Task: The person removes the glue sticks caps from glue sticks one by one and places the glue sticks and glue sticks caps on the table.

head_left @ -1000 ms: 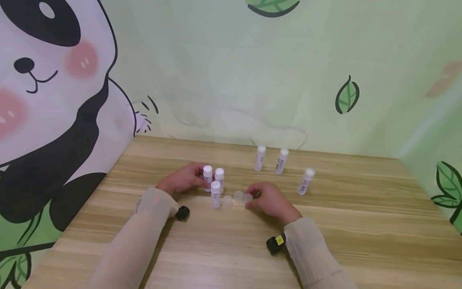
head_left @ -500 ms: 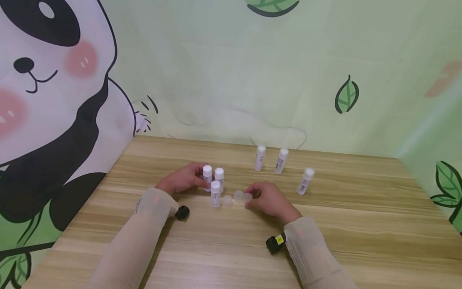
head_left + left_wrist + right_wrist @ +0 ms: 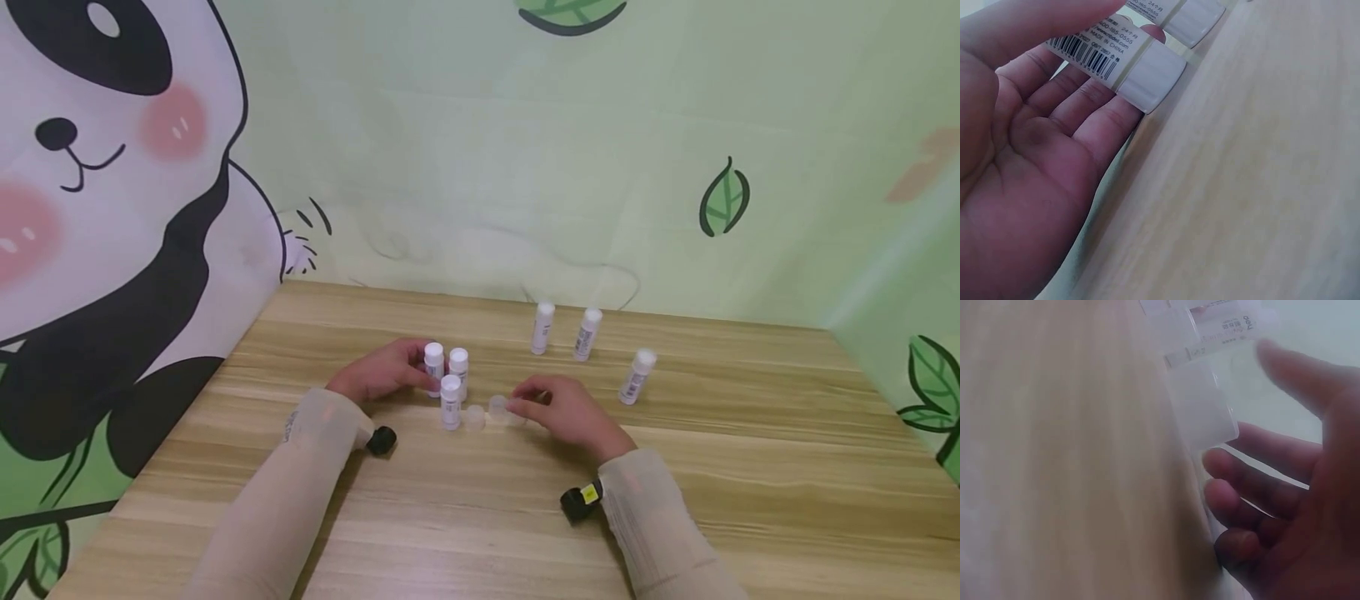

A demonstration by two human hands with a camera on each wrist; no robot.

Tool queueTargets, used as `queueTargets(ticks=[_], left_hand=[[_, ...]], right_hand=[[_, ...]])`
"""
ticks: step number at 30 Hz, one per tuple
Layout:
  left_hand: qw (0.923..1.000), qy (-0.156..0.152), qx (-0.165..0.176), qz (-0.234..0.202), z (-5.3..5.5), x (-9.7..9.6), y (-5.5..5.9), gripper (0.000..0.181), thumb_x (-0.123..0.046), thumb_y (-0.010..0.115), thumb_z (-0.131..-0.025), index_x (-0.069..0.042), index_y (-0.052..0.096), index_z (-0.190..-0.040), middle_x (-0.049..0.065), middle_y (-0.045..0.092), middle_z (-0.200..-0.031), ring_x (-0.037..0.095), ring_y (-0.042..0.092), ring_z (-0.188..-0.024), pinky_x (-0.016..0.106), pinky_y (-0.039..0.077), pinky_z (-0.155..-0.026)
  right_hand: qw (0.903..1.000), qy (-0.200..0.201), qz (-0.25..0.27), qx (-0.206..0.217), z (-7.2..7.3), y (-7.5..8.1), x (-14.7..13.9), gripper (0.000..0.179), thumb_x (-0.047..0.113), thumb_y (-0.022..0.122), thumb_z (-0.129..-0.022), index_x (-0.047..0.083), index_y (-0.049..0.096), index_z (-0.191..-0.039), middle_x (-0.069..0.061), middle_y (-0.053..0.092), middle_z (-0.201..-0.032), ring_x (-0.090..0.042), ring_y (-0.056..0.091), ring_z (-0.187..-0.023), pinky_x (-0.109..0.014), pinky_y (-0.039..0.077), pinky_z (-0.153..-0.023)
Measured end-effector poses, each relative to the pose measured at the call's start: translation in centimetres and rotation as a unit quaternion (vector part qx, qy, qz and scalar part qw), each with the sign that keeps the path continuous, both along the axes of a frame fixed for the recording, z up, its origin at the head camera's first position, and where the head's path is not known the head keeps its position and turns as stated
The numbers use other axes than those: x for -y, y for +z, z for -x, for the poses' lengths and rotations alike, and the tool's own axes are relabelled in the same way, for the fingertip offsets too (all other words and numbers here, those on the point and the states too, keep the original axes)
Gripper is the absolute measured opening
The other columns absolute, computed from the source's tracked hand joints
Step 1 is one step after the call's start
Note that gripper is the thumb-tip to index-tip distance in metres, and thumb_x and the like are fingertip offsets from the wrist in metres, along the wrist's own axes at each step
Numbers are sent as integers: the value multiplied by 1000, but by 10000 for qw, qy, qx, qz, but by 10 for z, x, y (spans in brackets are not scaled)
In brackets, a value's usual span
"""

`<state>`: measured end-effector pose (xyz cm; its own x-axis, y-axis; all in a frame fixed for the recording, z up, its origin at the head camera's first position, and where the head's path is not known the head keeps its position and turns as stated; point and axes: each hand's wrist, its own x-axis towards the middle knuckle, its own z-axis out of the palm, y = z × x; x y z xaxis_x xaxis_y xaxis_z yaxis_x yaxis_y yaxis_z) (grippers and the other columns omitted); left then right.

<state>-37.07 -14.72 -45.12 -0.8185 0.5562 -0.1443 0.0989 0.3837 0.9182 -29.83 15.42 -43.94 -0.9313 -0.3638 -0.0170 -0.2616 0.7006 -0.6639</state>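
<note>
My left hand [image 3: 378, 372] holds a white glue stick [image 3: 433, 362] upright on the table, thumb in front and fingers behind; its barcode label [image 3: 1088, 59] shows in the left wrist view. Two more white glue sticks stand close by, one behind [image 3: 459, 363] and one in front [image 3: 450, 408]. To their right are small translucent caps, one [image 3: 474, 418] beside the front stick and another [image 3: 497, 407] near my right fingertips. My right hand [image 3: 573, 412] is spread, thumb apart from the fingers, beside a translucent cap [image 3: 1202, 406]; the head view mostly hides that cap behind the hand.
Three further white glue sticks stand farther back, two [image 3: 542, 329] [image 3: 588, 335] near the wall and one [image 3: 637, 377] to the right. The wooden table [image 3: 465, 517] meets a printed wall cloth [image 3: 465, 167] at its back edge.
My right hand's thumb has lifted off the rightmost cap, and the hand has come slightly over it. The left hand keeps its hold; the glue sticks stay where they were.
</note>
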Motion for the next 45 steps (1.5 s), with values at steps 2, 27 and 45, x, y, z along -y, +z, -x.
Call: queueTargets(ticks=[2, 27, 45], left_hand=[[10000, -21, -23, -15, 0, 1, 0, 33, -14, 75, -82, -8, 61, -111, 6, 65, -108, 22, 57, -98, 33, 47, -92], [9999, -62, -133, -29, -4, 6, 1, 30, -15, 75, -83, -8, 62, -108, 5, 64, -103, 21, 56, -95, 32, 47, -88], [9998, -61, 26, -173, -4, 2, 2, 30, -15, 76, -81, -8, 63, -107, 4, 66, -103, 19, 57, -96, 32, 47, -91]], right_hand=[[9999, -46, 109, -29, 2, -1, 0, 38, 51, 62, -90, 20, 69, -112, 5, 68, -102, -13, 60, -91, -32, 50, -80], [9501, -2248, 1737, -1288, 15, 0, 4, 52, 38, 74, -85, 11, 59, -127, -7, 64, -127, -20, 61, -90, -27, 49, -64], [9365, -2619, 1644, -1657, 43, -1, 9, 56, 37, 72, -86, 11, 56, -133, -10, 66, -124, -26, 66, -91, -38, 53, -74]])
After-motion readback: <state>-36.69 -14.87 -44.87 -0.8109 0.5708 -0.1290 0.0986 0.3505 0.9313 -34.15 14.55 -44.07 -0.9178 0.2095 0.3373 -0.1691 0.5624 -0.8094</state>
